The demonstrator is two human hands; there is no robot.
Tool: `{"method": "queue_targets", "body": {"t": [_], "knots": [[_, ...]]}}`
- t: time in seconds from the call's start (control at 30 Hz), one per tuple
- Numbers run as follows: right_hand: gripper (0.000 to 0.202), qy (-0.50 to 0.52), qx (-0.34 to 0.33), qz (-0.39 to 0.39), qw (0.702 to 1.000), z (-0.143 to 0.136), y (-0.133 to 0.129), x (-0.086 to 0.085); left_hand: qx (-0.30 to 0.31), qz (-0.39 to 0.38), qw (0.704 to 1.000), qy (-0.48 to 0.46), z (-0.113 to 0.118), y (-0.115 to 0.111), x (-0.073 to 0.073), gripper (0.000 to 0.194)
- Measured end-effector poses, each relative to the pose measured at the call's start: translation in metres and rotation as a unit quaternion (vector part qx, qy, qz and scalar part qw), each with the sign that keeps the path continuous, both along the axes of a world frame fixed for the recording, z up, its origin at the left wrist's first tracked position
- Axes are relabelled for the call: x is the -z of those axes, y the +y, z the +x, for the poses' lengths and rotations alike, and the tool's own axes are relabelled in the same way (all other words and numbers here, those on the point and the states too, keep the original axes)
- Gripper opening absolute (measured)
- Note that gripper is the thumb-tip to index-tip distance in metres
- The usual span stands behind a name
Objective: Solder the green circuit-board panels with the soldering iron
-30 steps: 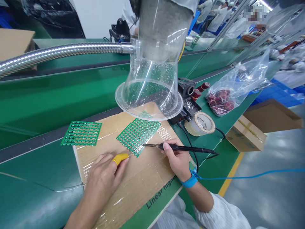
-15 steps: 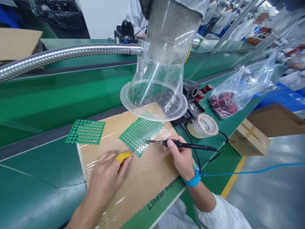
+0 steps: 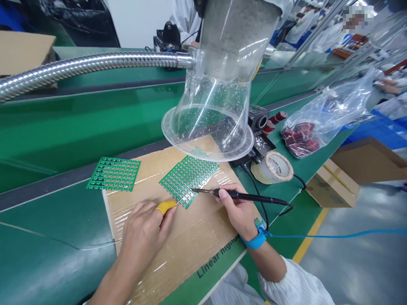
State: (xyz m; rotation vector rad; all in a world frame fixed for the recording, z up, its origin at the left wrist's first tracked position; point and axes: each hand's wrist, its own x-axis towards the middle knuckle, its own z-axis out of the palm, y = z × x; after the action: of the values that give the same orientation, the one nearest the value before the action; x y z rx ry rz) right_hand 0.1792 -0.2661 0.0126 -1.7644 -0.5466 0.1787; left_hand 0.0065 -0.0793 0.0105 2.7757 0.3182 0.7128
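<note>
My right hand (image 3: pixel 238 212) grips a black soldering iron (image 3: pixel 254 197) like a pen, its tip at the lower right part of a green circuit board panel (image 3: pixel 179 178). Between the thumb and yellow-covered index finger of my left hand (image 3: pixel 144 226) is a thin solder wire (image 3: pixel 85 249), whose end points at the panel's near edge. That panel lies on a brown cardboard sheet (image 3: pixel 197 237). To the left, a second green circuit board panel (image 3: pixel 116 173) rests partly on the sheet's edge. A blue wrist strap (image 3: pixel 256 241) circles my right wrist.
A clear fume hood (image 3: pixel 219 93) hangs over the panel's far end, joined by a metal hose (image 3: pixel 95 67). Right of the sheet stand a round tub (image 3: pixel 276 167) and an iron holder (image 3: pixel 259 120). Farther right are a bag of red bundles (image 3: pixel 302 137) and an open carton (image 3: pixel 333 182).
The iron's tip has shifted slightly left along the panel, my right hand with it. My left hand keeps nearly the same place and the same pinch. The whole view has shifted slightly.
</note>
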Motion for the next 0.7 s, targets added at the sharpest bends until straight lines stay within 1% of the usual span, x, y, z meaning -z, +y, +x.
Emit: {"method": "queue_targets", "body": {"t": [0.2,0.4,0.53,0.63,0.7], "knots": [[0.019,-0.002,-0.006,-0.003,1.000,0.0001,-0.0021,0.0033,0.002,-0.007,1.000,-0.006,0.0027,-0.0015,-0.0010,0.018],[0.017,0.003,-0.004,0.000,1.000,-0.0006,-0.0005,0.0009,-0.030,-0.034,0.999,-0.020,0.0018,-0.0027,-0.0037,0.026],[0.016,0.024,0.001,0.016,1.000,0.0000,-0.0001,0.0000,-0.050,-0.043,0.998,-0.025,0.0005,-0.0012,-0.0062,0.027],[0.016,0.049,0.015,0.034,0.998,0.0031,-0.0002,-0.0023,-0.045,-0.038,0.998,-0.027,-0.0001,0.0011,-0.0037,0.030],[0.017,0.067,0.012,0.034,0.997,0.0056,0.0011,-0.0049,-0.036,-0.028,0.998,-0.033,-0.0001,0.0024,-0.0009,0.032]]}}
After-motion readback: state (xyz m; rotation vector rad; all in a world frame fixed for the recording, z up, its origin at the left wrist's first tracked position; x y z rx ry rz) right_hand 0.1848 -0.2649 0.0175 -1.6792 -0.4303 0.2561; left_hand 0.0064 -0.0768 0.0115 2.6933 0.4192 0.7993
